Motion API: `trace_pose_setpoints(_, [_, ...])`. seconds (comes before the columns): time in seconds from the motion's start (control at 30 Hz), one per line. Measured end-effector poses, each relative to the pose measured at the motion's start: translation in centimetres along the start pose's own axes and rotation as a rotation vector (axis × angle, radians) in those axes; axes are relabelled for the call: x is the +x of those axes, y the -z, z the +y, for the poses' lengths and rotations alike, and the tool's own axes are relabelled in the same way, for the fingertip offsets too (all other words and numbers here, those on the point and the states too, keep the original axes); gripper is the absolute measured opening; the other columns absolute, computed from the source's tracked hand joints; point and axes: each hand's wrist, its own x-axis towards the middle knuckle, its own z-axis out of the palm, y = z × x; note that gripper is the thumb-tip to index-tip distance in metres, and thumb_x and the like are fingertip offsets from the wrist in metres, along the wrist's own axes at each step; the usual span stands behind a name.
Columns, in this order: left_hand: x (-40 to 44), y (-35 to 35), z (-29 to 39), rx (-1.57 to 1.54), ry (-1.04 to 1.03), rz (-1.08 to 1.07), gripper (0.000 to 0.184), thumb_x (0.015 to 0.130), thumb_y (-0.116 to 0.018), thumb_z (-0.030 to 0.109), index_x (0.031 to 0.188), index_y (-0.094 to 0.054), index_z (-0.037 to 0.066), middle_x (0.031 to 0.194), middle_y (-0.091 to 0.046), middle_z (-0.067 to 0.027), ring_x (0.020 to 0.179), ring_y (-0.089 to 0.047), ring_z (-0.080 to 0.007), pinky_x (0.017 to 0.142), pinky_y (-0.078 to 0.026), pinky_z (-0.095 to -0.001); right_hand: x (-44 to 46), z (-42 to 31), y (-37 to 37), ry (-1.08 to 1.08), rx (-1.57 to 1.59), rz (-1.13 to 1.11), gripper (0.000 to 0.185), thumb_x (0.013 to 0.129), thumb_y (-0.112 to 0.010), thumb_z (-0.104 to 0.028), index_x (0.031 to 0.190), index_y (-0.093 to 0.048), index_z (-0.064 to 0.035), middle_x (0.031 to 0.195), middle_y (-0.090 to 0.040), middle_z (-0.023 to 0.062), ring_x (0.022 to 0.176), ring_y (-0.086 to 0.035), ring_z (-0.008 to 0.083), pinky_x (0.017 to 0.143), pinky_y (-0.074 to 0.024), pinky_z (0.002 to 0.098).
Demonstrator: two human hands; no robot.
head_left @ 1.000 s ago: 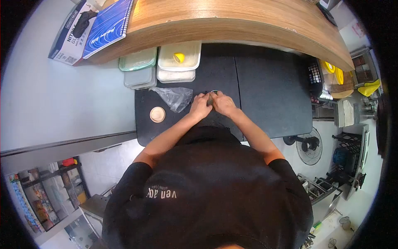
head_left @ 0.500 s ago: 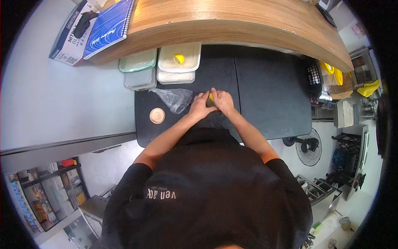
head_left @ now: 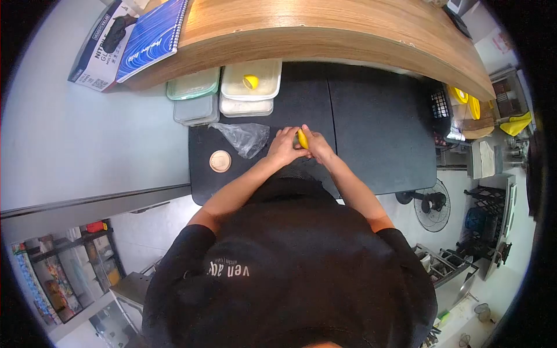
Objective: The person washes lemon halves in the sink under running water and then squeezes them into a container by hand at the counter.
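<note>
Near the front middle of the dark tabletop [head_left: 377, 133], my two hands are close together. My right hand [head_left: 318, 146] is closed on a yellow lemon piece [head_left: 303, 138], with its thumb along the top. Just beside it on the left, my left hand [head_left: 283, 147] curves its fingers around something I cannot make out, and its fingertips come near the lemon. A crumpled clear plastic bag [head_left: 243, 138] lies left of my left hand. Further left is a round, light-brown lid [head_left: 220, 162]. Another cut lemon [head_left: 250, 82] rests on a white-lidded container [head_left: 264, 93] at the back.
Stacked lidded containers [head_left: 194, 109] stand at the back left. A wooden shelf [head_left: 290, 43] overhangs the table's far edge, holding a blue spiral notebook [head_left: 152, 40] and a glove box [head_left: 100, 55]. A black basket [head_left: 440, 107] sits at the right edge; a fan [head_left: 432, 204] stands beyond the front right.
The lemon piece has turned more upright and shows more fully between my hands. My right hand has shifted slightly right and down; my left hand has shifted slightly.
</note>
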Motion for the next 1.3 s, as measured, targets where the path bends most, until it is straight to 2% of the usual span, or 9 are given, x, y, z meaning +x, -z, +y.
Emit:
trace_pose_setpoints(0.2, [0.0,0.0,0.1,-0.03,-0.015,0.042,0.073,0.064,-0.082,0.03,0.124,-0.05,0.003,0.113,-0.056,-0.0187,0.104,-0.054,-0.0388,0.09,-0.045,-0.0455,-0.4,-0.2,-0.5,0.094,-0.116,0.055,0.053,0.098,-0.041,-0.05,0.1,-0.061,-0.0001,0.074,-0.067,0.011,0.042,-0.048,0.0123,0.038,-0.0395,0.0259])
trace_pose_setpoints(0.43, [0.0,0.2,-0.1,-0.059,-0.095,0.045,0.058,0.07,-0.077,0.022,0.118,-0.055,-0.001,0.111,-0.059,-0.0201,0.105,-0.055,-0.0372,0.09,-0.046,-0.044,-1.6,-1.3,-1.0,0.051,-0.15,0.116,0.054,0.099,-0.042,-0.048,0.099,-0.06,0.0029,0.067,-0.06,0.0062,0.045,-0.052,0.0129,0.041,-0.0442,0.0254])
trace_pose_setpoints(0.5, [-0.1,-0.3,-0.6,-0.065,-0.116,0.076,0.055,0.072,-0.075,0.021,0.118,-0.056,-0.002,0.111,-0.059,-0.0202,0.105,-0.055,-0.0367,0.09,-0.046,-0.0437,-1.4,-1.1,-1.1,0.081,0.074,0.074,0.047,0.1,-0.043,-0.04,0.105,-0.06,0.0037,0.07,-0.062,0.0064,0.049,-0.056,0.0128,0.042,-0.0448,0.0247])
trace_pose_setpoints(0.63, [-0.4,-0.3,-1.1,0.015,-0.123,0.119,0.057,0.074,-0.074,0.02,0.122,-0.055,-0.005,0.11,-0.06,-0.0203,0.101,-0.057,-0.0368,0.09,-0.046,-0.0436,-2.7,-2.5,0.1,0.077,-0.017,-0.004,0.037,0.1,-0.045,-0.029,0.11,-0.061,0.0021,0.079,-0.065,0.008,0.059,-0.062,0.0135,0.046,-0.047,0.025])
trace_pose_setpoints(0.8, [-0.1,0.2,-0.3,0.027,-0.085,0.055,0.053,0.075,-0.074,0.022,0.118,-0.058,-0.005,0.103,-0.063,-0.0201,0.096,-0.059,-0.0364,0.09,-0.045,-0.0425,-1.5,-2.2,1.3,0.257,-0.849,0.154,0.023,0.092,-0.052,-0.014,0.104,-0.066,0.0001,0.092,-0.066,0.0156,0.072,-0.067,0.0183,0.061,-0.0535,0.0331])
trace_pose_setpoints(0.83, [-0.2,0.5,-0.2,0.039,-0.051,0.006,0.052,0.075,-0.073,0.021,0.117,-0.058,-0.005,0.103,-0.064,-0.0199,0.096,-0.059,-0.036,0.09,-0.045,-0.0429,-1.2,-1.7,1.5,0.257,-0.848,0.157,0.023,0.092,-0.052,-0.014,0.104,-0.066,0.0001,0.092,-0.066,0.0156,0.072,-0.067,0.0183,0.061,-0.0535,0.0331])
trace_pose_setpoints(0.9, [-0.4,0.5,-0.7,0.054,-0.018,-0.048,0.051,0.075,-0.073,0.02,0.117,-0.059,-0.005,0.102,-0.064,-0.0197,0.097,-0.059,-0.0356,0.09,-0.045,-0.0434,-0.7,-0.7,1.2,0.721,-1.256,0.368,0.018,0.086,-0.055,-0.011,0.095,-0.065,0.0007,0.086,-0.063,0.016,0.074,-0.067,0.0258,0.066,-0.0546,0.0369])
trace_pose_setpoints(1.0, [-0.7,0.6,-1.4,0.137,-0.003,0.03,0.049,0.075,-0.071,0.016,0.118,-0.058,-0.005,0.106,-0.064,-0.0196,0.099,-0.06,-0.0355,0.093,-0.043,-0.0445,-0.7,-0.2,0.9,0.779,-1.403,0.37,0.014,0.08,-0.06,-0.013,0.083,-0.063,0.0002,0.087,-0.06,0.0145,0.082,-0.065,0.0301,0.07,-0.0552,0.0381])
trace_pose_setpoints(1.3, [-1.0,0.4,-2.6,0.158,0.042,0.035,0.052,0.074,-0.071,0.014,0.121,-0.057,-0.005,0.115,-0.061,-0.019,0.109,-0.056,-0.0342,0.102,-0.037,-0.0433,0.6,0.9,0.6,0.949,-1.587,0.273,0.01,0.077,-0.055,-0.005,0.085,-0.059,-0.0007,0.09,-0.056,0.0103,0.084,-0.062,0.0273,0.067,-0.0558,0.0361])
